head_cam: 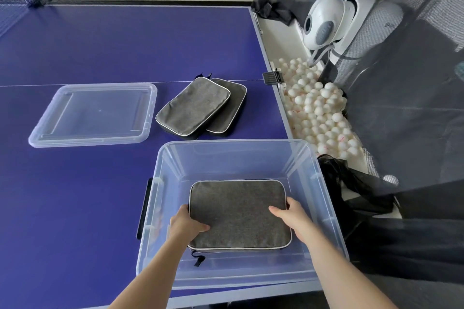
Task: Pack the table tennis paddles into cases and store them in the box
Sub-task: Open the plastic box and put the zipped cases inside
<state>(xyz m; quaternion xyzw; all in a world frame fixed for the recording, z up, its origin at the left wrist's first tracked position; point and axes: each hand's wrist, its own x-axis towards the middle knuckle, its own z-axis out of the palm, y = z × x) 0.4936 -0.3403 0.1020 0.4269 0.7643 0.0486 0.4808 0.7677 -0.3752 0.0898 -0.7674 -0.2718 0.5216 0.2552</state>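
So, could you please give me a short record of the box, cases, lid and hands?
box: clear, open, on blue table
held case: grey, inside the box
left hand: grips its left edge
right hand: grips its right edge
other cases: two, overlapping, beyond the box
lid: on table, left of them

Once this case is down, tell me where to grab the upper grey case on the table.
Take the upper case by its near short end, coming from your side. It lies flat, slanted over the lower case, and that end sits off it on the table, so its thin black side wall is probably free to pinch.
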